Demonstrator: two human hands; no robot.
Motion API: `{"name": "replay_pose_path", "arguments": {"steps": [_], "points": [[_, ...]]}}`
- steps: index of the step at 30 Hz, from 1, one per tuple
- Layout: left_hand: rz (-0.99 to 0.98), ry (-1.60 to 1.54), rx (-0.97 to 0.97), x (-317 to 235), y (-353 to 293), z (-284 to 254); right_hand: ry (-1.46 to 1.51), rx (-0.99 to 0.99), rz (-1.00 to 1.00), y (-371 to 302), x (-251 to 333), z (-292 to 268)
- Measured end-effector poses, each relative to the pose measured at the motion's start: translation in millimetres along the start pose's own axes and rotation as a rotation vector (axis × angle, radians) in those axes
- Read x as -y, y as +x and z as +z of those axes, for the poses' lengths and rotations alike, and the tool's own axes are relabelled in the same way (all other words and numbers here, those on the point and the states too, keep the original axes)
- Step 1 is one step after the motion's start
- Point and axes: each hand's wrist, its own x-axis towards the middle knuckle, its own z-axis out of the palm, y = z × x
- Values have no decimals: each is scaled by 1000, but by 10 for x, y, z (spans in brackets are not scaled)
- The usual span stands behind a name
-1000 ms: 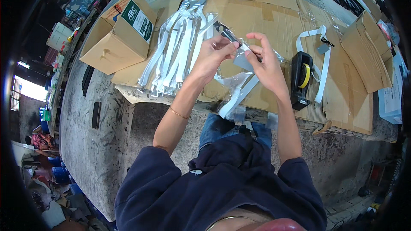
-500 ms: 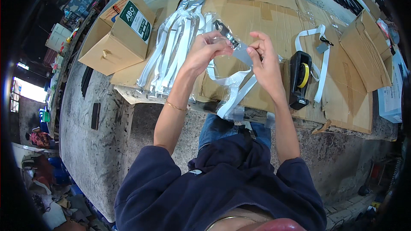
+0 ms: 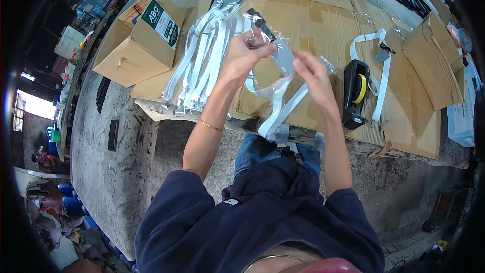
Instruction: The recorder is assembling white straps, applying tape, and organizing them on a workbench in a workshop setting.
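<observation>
Lengthwise, grey tag slants down rightward; left hand pinches upper end, right hand grip unclear.

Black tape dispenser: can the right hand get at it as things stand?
Probably yes: the tape dispenser sits beside the right hand, nothing visibly blocking, though that hand is at the grey card.

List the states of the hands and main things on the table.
Left hand, pinching bagged strap
Right hand, fingers by grey card
bagged strap, bent
grey card, tilted
Strap pile, bagged
Left box, open
Right box, open
Tape dispenser, yellow roll fitted
Loose strap, bent
</observation>
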Motion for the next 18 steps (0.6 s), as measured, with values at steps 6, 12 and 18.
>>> {"name": "replay_pose_path", "arguments": {"steps": [6,12,18], "points": [[-15,129,81,12,-91,55,-6,-21,173,29,-97,44],[1,32,24,45,-86,-75,47,-18,52,-65,-357,196],[147,38,-80,-207,78,-191,11,28,89,-46,-425,332]]}}
